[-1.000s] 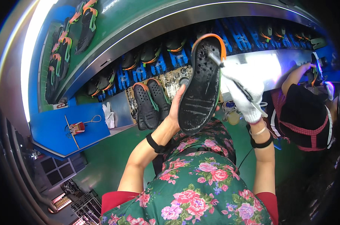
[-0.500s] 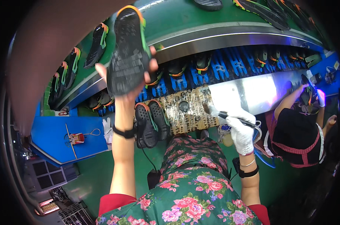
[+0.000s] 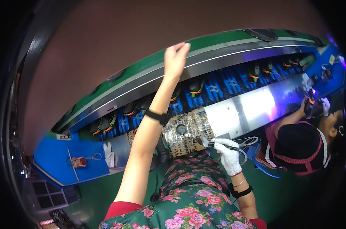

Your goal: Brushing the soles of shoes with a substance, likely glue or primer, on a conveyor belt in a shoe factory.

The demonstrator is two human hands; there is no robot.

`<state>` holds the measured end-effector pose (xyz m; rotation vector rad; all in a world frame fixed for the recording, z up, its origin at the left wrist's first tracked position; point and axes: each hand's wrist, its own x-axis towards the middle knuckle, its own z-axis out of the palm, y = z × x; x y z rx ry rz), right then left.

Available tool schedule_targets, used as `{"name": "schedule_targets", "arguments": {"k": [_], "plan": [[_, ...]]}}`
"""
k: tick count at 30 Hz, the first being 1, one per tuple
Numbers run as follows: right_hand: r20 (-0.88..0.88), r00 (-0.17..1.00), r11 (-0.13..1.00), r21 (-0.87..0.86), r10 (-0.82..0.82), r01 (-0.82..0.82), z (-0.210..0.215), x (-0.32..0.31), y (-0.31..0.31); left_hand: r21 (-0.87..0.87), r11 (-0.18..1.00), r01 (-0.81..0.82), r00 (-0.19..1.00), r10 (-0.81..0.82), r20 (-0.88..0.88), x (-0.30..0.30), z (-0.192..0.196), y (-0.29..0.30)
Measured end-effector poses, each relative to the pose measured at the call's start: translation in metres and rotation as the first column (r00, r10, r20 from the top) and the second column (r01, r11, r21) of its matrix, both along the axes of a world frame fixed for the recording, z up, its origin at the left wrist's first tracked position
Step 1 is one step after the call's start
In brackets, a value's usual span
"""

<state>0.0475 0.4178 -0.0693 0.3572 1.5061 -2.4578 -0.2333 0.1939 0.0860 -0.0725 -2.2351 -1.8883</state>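
My bare left hand (image 3: pixel 175 61) reaches forward over the steel rail to the edge of the green belt. Its thumb and fingers are apart, and I see nothing between them. My white-gloved right hand (image 3: pixel 228 155) grips a brush (image 3: pixel 218 143) with a dark handle, its tip low over the front edge of the tape-covered board (image 3: pixel 180 143). A thin hose loops beside that hand. Below my left forearm, partly hidden, a black clog (image 3: pixel 163 150) lies at the board's left side.
Blue racks (image 3: pixel 214 91) holding several black shoes with orange and green trim run behind the board. A steel plate (image 3: pixel 253 103) extends right toward a co-worker (image 3: pixel 298 145). A white glove (image 3: pixel 109 154) lies by the blue table (image 3: pixel 52 156). A brown overhang (image 3: pixel 142 26) fills the top.
My left hand has moved forward and right, and the black shoe it held is no longer in it. My right hand with the brush has come lower and slightly left.
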Motion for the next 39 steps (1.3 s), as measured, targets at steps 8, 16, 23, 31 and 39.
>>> {"name": "schedule_targets", "arguments": {"k": [8,16,23,31,39], "plan": [[0.026,0.993,0.992,-0.035,-0.117,0.117,0.001,0.005,0.006,-0.580,0.748,-0.322,0.912,0.082,-0.402,-0.080,-0.029,0.010],[0.046,0.973,0.956,-0.183,-0.227,0.231,0.008,-0.004,0.040,0.150,0.968,-0.202,0.831,0.251,-0.496,0.106,-0.003,-0.105],[-0.082,0.958,0.812,-0.553,-0.274,0.185,0.046,-0.016,0.063,0.277,0.845,-0.458,0.847,0.509,-0.151,0.199,0.002,-0.122],[-0.255,0.960,0.949,-0.258,0.113,-0.181,0.114,-0.008,-0.024,0.502,0.841,-0.205,0.753,-0.192,0.629,0.249,-0.108,-0.070],[-0.241,0.953,0.983,0.010,0.182,-0.185,0.121,-0.013,-0.031,0.981,0.194,-0.009,0.625,-0.765,0.157,0.317,-0.096,-0.016]]}}
